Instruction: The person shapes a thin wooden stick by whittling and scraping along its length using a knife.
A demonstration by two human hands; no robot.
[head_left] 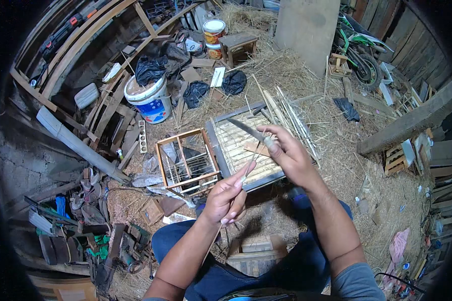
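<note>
My right hand (290,155) is closed around the light handle of a knife (244,128), its blade pointing up and to the left. Lower and to the left, my left hand (225,201) pinches a thin wooden strip (250,163). The strip's upper end reaches the knife near its handle; whether they touch I cannot tell. Its lower end runs down past my left wrist. Beneath both hands lies a slatted panel (229,145) in a dark frame. A small wooden frame cage (185,161) with thin bars stands left of the panel.
Long thin sticks (292,119) lie at the panel's upper right. A white-and-blue bucket (150,100) stands upper left, a wooden stool (237,44) farther back. A motorcycle (361,52) and a slanting beam (412,120) are on the right. Straw covers the floor.
</note>
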